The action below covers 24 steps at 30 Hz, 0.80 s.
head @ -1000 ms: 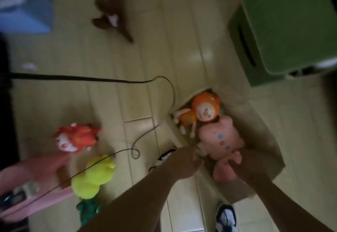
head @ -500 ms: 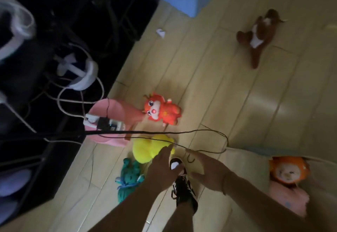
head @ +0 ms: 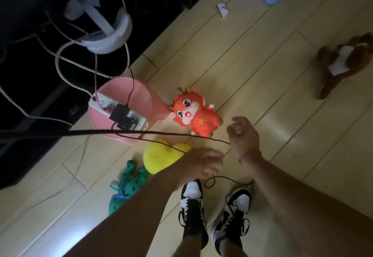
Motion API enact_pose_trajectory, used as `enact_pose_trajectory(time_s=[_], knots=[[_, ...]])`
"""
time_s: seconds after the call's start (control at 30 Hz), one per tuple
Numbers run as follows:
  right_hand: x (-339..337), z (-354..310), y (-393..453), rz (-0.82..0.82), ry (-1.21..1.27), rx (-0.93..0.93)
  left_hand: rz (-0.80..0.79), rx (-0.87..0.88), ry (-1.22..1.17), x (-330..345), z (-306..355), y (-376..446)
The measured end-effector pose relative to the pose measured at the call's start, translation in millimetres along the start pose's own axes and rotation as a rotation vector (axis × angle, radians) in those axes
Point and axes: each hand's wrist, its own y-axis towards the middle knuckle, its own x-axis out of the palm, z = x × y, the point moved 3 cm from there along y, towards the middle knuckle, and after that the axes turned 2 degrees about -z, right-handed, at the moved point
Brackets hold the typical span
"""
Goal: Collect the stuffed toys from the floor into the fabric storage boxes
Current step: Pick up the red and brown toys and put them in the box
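Wooden floor held four toys not yet collected: one red, one yellow, one green, one brown. No box was in view. Both hands hung loosely curled and empty, left beside the yellow, right near the red.

A black cable crosses above the yellow toy.

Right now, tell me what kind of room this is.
Probably a room at home, a play or living space: wood-plank floor, stuffed toys like the red dragon, and a power strip with tangled cables.
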Motion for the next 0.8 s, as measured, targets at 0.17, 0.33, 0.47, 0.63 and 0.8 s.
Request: enact_pose_trajectory(time_s=[0.17,0.33,0.47,0.63,0.8], knots=[[81.2,20.8,89.7,-0.217,-0.31,-0.005,0.364,0.337,-0.65,-34.5,22.1,32.4],[139.2,92.2,140.8,-0.219,-0.198,0.13,0.446,0.36,-0.9,-63.3,-3.5,74.2],[106.5,120.8,113.4,-0.155,0.138,0.162,0.575,0.302,-0.737,-61.4,-23.7,85.2],[-25.5,113.6,16.7,-0.178,0.602,0.046,0.524,0.221,-0.338,11.5,22.8,87.6],[-130.6,139.4,-57.5,-0.153,0.724,0.006,0.092,0.202,-0.125,123.7,85.8,118.6]])
